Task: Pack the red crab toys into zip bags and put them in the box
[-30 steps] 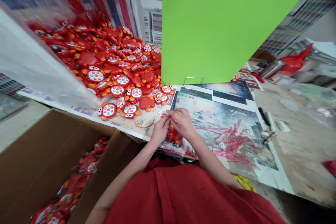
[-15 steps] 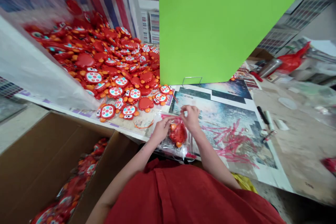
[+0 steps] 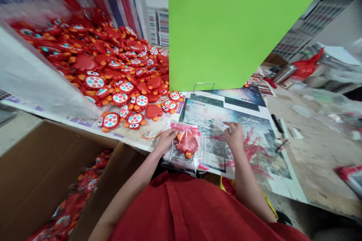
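My left hand (image 3: 167,140) pinches the left edge of a clear plastic bag (image 3: 201,152) near the table's front edge. Inside the bag lies a red toy (image 3: 187,144) with orange knobs, its plain red back facing up. A pink strip (image 3: 181,126) runs along the bag's upper part. My right hand (image 3: 235,135) is apart from the bag, over a dark printed sheet (image 3: 209,116). Its index finger stretches left, with a gap to the thumb, and something small and white shows at the fingers. Beside it lies a heap of pink strips (image 3: 254,150).
Many red toys with dotted white faces (image 3: 120,98) are heaped at the back left. A cardboard box (image 3: 31,180) of bagged toys stands lower left. A tall green panel (image 3: 220,30) rises behind the sheet. Right lie a dark marker (image 3: 277,123) and a metal flask (image 3: 285,74).
My right hand has let go of the bag's top and moved right, over the sheet. My left hand still holds the bag, which now lies flatter. The whole view has shifted slightly.
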`<state>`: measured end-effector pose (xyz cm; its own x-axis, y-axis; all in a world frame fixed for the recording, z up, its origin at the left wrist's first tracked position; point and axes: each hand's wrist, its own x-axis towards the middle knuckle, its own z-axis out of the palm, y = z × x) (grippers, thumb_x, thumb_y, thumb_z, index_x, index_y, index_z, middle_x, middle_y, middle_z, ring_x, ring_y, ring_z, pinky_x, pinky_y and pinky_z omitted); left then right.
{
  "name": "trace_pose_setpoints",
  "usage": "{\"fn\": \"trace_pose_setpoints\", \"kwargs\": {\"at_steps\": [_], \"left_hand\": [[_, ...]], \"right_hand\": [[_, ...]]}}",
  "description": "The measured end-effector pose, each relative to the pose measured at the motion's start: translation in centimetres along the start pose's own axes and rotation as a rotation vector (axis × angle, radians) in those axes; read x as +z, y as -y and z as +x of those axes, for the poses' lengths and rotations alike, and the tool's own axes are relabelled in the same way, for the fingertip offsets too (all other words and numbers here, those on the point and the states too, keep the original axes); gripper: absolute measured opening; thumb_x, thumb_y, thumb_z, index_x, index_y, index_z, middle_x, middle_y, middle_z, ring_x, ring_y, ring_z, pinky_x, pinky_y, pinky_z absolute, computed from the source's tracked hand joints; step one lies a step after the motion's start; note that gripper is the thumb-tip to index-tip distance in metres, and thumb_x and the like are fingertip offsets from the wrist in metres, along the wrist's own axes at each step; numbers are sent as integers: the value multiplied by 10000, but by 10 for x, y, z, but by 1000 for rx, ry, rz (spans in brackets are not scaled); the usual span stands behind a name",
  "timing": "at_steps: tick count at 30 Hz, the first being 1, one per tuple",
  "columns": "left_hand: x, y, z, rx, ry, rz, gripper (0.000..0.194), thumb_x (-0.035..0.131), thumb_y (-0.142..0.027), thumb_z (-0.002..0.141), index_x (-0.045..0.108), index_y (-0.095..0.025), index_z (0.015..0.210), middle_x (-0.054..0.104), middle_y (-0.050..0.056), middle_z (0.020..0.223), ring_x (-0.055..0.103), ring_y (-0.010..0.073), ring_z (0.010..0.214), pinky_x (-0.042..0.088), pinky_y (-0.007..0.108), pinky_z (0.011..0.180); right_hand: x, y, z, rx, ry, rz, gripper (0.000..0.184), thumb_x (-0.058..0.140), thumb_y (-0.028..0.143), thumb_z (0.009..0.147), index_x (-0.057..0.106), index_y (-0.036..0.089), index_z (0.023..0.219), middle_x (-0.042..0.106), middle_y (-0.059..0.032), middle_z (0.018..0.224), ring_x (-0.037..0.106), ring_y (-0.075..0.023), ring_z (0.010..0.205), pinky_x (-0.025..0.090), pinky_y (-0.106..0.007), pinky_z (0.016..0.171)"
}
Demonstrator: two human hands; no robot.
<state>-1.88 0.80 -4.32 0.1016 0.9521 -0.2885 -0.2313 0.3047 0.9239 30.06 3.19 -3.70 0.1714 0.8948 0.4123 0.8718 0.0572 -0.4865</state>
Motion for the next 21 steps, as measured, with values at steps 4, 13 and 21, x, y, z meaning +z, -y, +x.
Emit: {"fn": "trace_pose_setpoints", "kwargs": {"at_steps": [4,13,21], "left_hand": [[-8,5,2,101,23,29,394,743,-505,700,643,-144,821,638,-2,741,577,119,663,480,240,644],[-10,2,-2,-13,17,-113,517,810,-457,665,656,-133,1037,699,56,896,650,139,730,537,258,660],[-10,-10,-6,-91,20,-188,338,777,-313,618,664,-121,872,710,65,785,675,165,709,558,296,676]], "right_hand": [[30,61,-2,7,399,440,352,524,433,863,731,166,962,707,-76,831,625,-211,719,489,-346,708],[57,86,-7,280,660,951,323,690,371,662,689,154,900,675,-7,662,543,-122,529,428,-242,528],[50,70,-11,380,659,1063,237,702,335,637,744,185,816,628,16,579,468,-88,455,348,-219,462]]}}
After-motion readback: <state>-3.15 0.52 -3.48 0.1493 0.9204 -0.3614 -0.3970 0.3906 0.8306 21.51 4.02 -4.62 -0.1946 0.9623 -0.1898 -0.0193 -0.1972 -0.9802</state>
